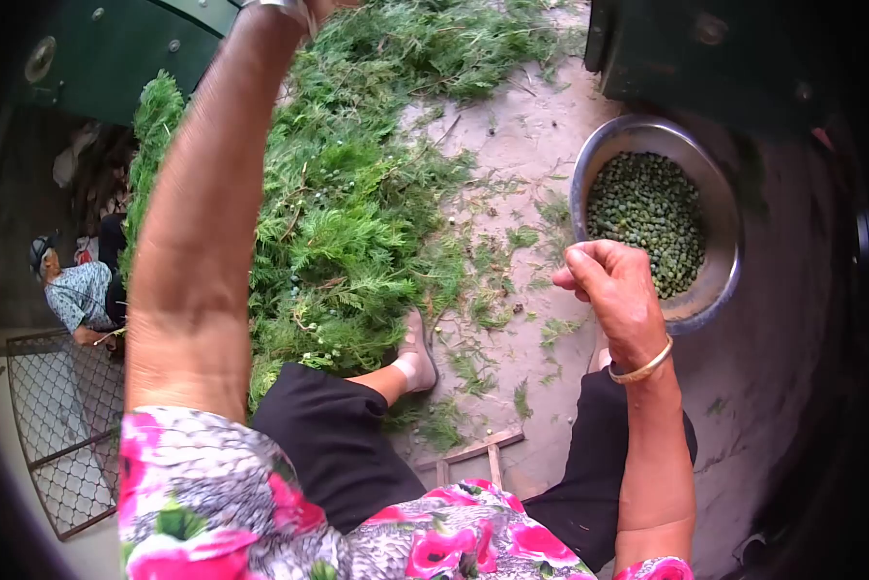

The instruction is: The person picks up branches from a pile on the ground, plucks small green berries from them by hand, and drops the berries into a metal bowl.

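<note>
My right hand (616, 295) is closed, thumb against curled fingers, over the near left rim of a metal basin (720, 280). Whatever the fingers hold, if anything, is too small or hidden to make out. Small round green cones or berries (652, 213) fill the middle of the basin. A bangle circles my right wrist. My left arm stretches up past the top edge, so only a sliver of my left hand (330, 6) shows and its fingers are out of sight. Below and beside that arm spreads a pile of feathery green evergreen branches (347, 222).
Leaf scraps and sprigs litter the concrete floor (512, 145). A wooden frame piece (473, 448) lies between my legs. Another person (82, 295) sits at far left beside a metal mesh panel (67, 425). Dark green metal panels (125, 48) stand at the top left and top right.
</note>
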`<action>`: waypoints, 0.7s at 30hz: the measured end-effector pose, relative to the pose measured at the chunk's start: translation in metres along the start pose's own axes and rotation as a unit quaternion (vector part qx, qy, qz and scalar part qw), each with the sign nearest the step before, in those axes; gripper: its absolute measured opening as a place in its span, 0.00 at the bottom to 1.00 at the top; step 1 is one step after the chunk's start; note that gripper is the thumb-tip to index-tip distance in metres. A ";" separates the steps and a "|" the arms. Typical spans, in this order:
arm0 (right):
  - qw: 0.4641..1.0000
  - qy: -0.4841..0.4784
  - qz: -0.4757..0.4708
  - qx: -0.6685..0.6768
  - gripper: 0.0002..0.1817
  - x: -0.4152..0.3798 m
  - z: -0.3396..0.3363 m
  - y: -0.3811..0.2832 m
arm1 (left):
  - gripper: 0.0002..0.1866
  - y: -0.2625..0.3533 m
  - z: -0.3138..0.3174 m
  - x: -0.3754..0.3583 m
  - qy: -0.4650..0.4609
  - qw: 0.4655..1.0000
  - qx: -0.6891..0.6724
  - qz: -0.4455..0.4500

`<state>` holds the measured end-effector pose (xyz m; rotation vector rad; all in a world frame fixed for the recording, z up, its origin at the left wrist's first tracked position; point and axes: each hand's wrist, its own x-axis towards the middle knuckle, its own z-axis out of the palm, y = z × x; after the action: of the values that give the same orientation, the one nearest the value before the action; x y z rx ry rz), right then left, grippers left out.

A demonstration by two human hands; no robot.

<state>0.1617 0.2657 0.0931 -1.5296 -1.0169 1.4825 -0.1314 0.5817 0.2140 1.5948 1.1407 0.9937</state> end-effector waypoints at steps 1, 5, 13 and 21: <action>1.000 -0.003 0.001 -0.003 0.14 0.000 0.003 0.000 | 0.20 -0.035 0.002 -0.038 -0.078 0.991 0.099 0.038; 1.000 -0.018 0.003 -0.005 0.12 -0.004 0.017 0.004 | 0.30 -0.189 0.012 -0.180 -0.068 0.787 0.584 -0.189; 0.997 -0.038 0.007 -0.059 0.10 -0.001 0.033 0.014 | 0.23 -0.286 -0.023 -0.330 0.034 0.741 0.560 -0.369; 0.998 -0.041 -0.023 -0.052 0.10 0.001 0.036 0.018 | 0.08 -0.291 0.014 -0.349 0.168 0.905 0.215 -0.326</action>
<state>0.1269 0.2594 0.0753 -1.5180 -1.1865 1.4902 -0.2720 0.2887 -0.1039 1.2178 2.0753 0.5901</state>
